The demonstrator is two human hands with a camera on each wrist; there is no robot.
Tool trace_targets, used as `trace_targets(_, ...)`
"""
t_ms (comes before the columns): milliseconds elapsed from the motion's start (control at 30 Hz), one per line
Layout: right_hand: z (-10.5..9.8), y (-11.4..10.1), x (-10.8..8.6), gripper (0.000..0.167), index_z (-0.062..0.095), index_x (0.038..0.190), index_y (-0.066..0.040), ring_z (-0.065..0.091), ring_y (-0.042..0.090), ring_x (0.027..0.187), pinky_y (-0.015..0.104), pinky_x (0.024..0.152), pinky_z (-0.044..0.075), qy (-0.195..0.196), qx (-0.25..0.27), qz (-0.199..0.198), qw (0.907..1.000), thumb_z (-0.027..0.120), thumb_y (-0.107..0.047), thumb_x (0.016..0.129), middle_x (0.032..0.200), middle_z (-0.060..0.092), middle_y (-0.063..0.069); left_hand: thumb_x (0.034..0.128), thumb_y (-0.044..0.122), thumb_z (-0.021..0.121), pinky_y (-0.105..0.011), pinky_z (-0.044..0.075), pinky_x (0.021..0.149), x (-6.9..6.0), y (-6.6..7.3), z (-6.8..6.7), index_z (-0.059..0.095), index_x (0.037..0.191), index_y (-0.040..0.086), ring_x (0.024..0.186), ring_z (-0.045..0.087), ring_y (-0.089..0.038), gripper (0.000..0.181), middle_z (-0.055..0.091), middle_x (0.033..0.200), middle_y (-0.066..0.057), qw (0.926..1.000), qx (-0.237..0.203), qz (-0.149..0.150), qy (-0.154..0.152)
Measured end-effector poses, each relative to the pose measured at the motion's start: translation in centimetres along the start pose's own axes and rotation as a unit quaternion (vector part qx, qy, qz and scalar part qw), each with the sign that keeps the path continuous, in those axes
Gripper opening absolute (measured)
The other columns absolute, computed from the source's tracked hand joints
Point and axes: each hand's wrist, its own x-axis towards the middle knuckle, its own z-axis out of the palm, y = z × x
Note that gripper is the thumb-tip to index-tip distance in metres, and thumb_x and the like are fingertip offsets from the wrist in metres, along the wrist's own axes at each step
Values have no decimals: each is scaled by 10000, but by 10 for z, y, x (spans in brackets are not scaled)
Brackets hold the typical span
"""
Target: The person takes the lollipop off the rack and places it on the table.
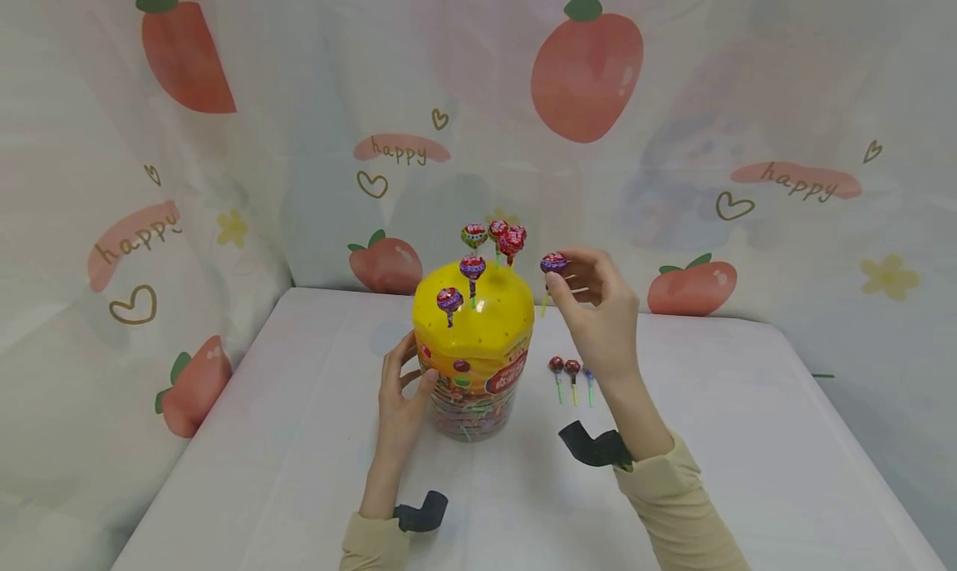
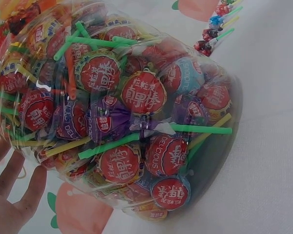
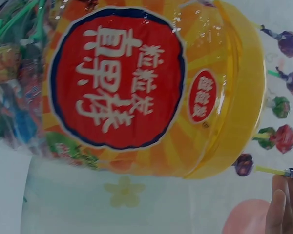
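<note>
A clear jar full of wrapped lollipops stands upright, topped by a yellow lid. Several lollipops stick up out of the lid, among them a purple one at the near left. My left hand holds the jar's left side, fingers and thumb spread around it. Between thumb and fingers, my right hand pinches a purple-wrapped lollipop just right of the lid, its yellow stick pointing down. The right wrist view shows the stick beside the lid and the red label.
On the white table, right of the jar, several lollipops lie in a row, one partly behind my right wrist. A curtain printed with fruit and hearts hangs behind the table. Black curved pieces stick out at both wrists.
</note>
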Motion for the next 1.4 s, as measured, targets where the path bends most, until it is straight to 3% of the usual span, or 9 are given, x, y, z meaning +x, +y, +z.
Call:
trace_targets(433, -8, 27, -12, 251, 647, 1128, -52, 595, 7, 749, 125, 615, 461, 204, -71, 322, 9992, 675, -99, 883, 895, 669, 30, 922, 191, 626, -562, 429, 1022, 0, 1, 0, 383, 1454, 267, 1295, 423, -185, 590, 441, 1411, -45, 9999, -51, -122, -22)
trace_targets(567, -11, 36, -16, 256, 654, 1131, -68, 585, -21, 745, 113, 602, 445, 262, -243, 438, 9984, 682, -126, 884, 907, 675, 77, 922, 178, 625, -565, 426, 1024, 0, 0, 0, 385, 1453, 268, 1296, 425, -185, 590, 441, 1411, -44, 9999, -61, -131, -21)
trace_targets(733, -15, 48, -22, 273, 651, 1139, -55, 564, -44, 738, 100, 590, 427, 293, -426, 606, 9968, 690, -126, 878, 908, 676, 105, 924, 171, 622, -570, 428, 1016, -1, 0, 1, 382, 1456, 264, 1296, 421, -158, 591, 435, 1423, -37, 9999, -32, -105, -19)
trace_targets(900, -19, 57, -25, 261, 657, 1120, -39, 562, -58, 715, 102, 574, 426, 408, -518, 778, 9948, 695, -110, 872, 871, 662, 49, 929, 206, 619, -571, 437, 1003, -1, -1, 1, 385, 1457, 252, 1281, 420, -126, 579, 442, 1416, -47, 10000, 8, -25, 5)
trace_targets(1100, -25, 49, -30, 252, 642, 1102, 39, 549, -82, 681, 92, 575, 416, 505, -654, 969, 9919, 679, -34, 864, 811, 607, -69, 926, 180, 619, -570, 436, 1010, 0, -1, 0, 387, 1455, 245, 1280, 430, -161, 582, 447, 1404, -57, 10000, -11, -2, 6)
trace_targets(1200, -29, 46, -33, 257, 636, 1113, 41, 539, -93, 685, 89, 592, 408, 478, -813, 1005, 9905, 671, -37, 870, 825, 623, -36, 923, 150, 619, -569, 440, 1006, 0, -1, 0, 389, 1455, 234, 1286, 437, -195, 585, 451, 1402, -55, 10000, 1, 12, 8)
trace_targets(1333, -35, 66, -36, 271, 645, 1137, -4, 528, -91, 691, 82, 602, 409, 528, -1051, 1164, 9862, 677, -82, 879, 870, 631, 19, 924, 139, 617, -564, 447, 998, 0, -2, 0, 393, 1453, 219, 1290, 441, -214, 580, 452, 1406, -50, 10000, 27, 44, 11)
trace_targets(1400, -39, 79, -37, 282, 645, 1148, -12, 525, -94, 691, 76, 600, 410, 557, -1137, 1211, 9845, 680, -92, 880, 872, 626, -15, 924, 144, 618, -565, 443, 1003, 0, -2, 1, 391, 1454, 228, 1291, 438, -205, 583, 450, 1408, -48, 10000, 19, 29, 5)
